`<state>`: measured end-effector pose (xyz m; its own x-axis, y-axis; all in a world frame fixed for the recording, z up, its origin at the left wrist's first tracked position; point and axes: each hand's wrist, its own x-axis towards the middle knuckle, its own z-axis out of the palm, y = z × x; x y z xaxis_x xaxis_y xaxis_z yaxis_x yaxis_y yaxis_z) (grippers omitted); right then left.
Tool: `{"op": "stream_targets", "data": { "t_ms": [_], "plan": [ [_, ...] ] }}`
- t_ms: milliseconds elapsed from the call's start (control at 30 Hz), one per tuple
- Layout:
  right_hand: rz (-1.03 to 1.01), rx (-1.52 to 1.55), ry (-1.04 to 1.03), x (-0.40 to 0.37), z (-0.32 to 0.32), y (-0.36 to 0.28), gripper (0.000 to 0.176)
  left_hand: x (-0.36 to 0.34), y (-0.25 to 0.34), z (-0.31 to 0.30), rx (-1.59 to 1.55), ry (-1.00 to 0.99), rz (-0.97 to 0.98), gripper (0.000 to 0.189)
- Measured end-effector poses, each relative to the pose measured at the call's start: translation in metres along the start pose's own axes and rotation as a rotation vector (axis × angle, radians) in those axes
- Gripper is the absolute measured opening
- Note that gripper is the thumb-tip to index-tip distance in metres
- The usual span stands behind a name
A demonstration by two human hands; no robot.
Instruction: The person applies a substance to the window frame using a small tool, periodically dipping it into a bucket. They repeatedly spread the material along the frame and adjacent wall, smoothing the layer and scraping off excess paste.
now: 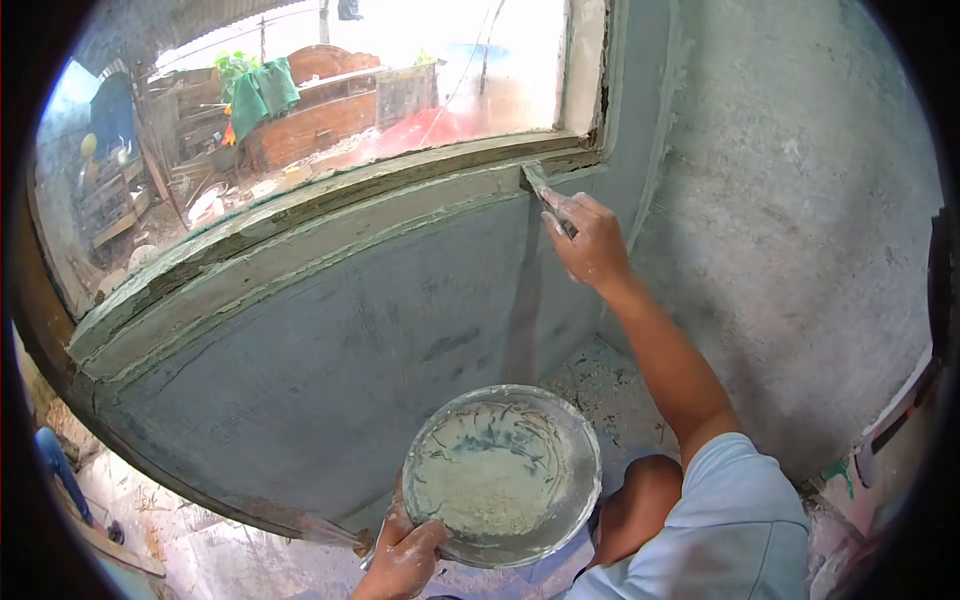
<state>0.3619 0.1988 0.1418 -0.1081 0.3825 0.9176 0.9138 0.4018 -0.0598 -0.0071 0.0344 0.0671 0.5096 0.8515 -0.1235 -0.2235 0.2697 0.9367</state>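
My right hand (590,238) is closed around a putty knife (536,182). Its blade rests on the pale, putty-coated ledge (400,212) under the window, near the right corner. My left hand (404,552) grips the near left rim of a round metal basin (592,440), the thumb over the edge. Inside the basin lies pale grey-green putty (490,492), with darker streaks towards the far side. A second tool with a wide, thin blade (330,530) sticks out left of that hand; its handle is mostly hidden.
Below the ledge runs a grey plastered wall (330,330), meeting another plastered wall (790,230) at the right corner. The window frame (583,70) borders the opening. Outside are wooden boards (315,130) and a green cloth (263,97). Splattered floor (615,395) shows below.
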Motion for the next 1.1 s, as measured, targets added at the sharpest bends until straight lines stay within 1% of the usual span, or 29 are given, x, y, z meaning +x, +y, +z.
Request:
{"op": "stream_targets", "data": {
  "t_ms": [67, 167, 233, 300, 333, 433, 500, 567, 633, 700, 733, 867, 1100],
  "plan": [
    [-0.005, -0.036, -0.057, 0.000, 0.002, 0.001, 0.034, -0.001, 0.000, 0.000, -0.005, -0.003, -0.003, 0.089],
    [0.016, -0.023, -0.082, -0.005, -0.001, 0.001, 0.033, -0.001, 0.000, -0.005, -0.013, 0.007, 0.014, 0.089],
    [0.007, 0.003, -0.049, -0.003, 0.000, -0.002, 0.033, 0.000, -0.001, -0.006, -0.015, 0.005, 0.017, 0.089],
    [0.039, 0.021, -0.031, 0.003, -0.001, -0.004, 0.034, 0.001, -0.002, -0.004, -0.016, -0.004, 0.010, 0.089],
    [-0.003, -0.044, -0.063, 0.003, 0.002, 0.001, 0.034, 0.001, -0.002, -0.003, -0.017, -0.008, 0.005, 0.089],
    [-0.029, -0.005, -0.073, -0.005, 0.005, 0.005, 0.034, -0.001, -0.002, -0.006, -0.025, 0.000, 0.013, 0.089],
    [-0.035, -0.032, -0.074, -0.001, 0.004, -0.001, 0.034, -0.001, -0.001, -0.008, -0.029, 0.009, 0.027, 0.090],
    [0.014, 0.016, -0.035, 0.003, 0.002, -0.009, 0.035, 0.000, -0.002, -0.007, -0.030, 0.002, 0.028, 0.090],
    [-0.001, 0.010, -0.038, 0.003, 0.001, -0.010, 0.035, 0.001, -0.002, -0.005, -0.031, -0.009, 0.020, 0.090],
    [-0.076, -0.027, -0.022, -0.001, 0.008, -0.009, 0.036, -0.001, -0.003, -0.007, -0.037, -0.006, 0.020, 0.090],
    [-0.052, -0.007, -0.054, -0.002, 0.007, -0.010, 0.036, -0.001, -0.002, -0.009, -0.040, -0.002, 0.023, 0.090],
    [-0.039, 0.007, -0.036, 0.000, 0.005, -0.017, 0.035, 0.002, -0.004, -0.009, -0.043, -0.004, 0.028, 0.090],
    [-0.017, 0.012, -0.083, -0.003, 0.012, -0.022, 0.036, -0.002, -0.005, -0.011, -0.049, 0.003, 0.025, 0.090]
  ]
}}
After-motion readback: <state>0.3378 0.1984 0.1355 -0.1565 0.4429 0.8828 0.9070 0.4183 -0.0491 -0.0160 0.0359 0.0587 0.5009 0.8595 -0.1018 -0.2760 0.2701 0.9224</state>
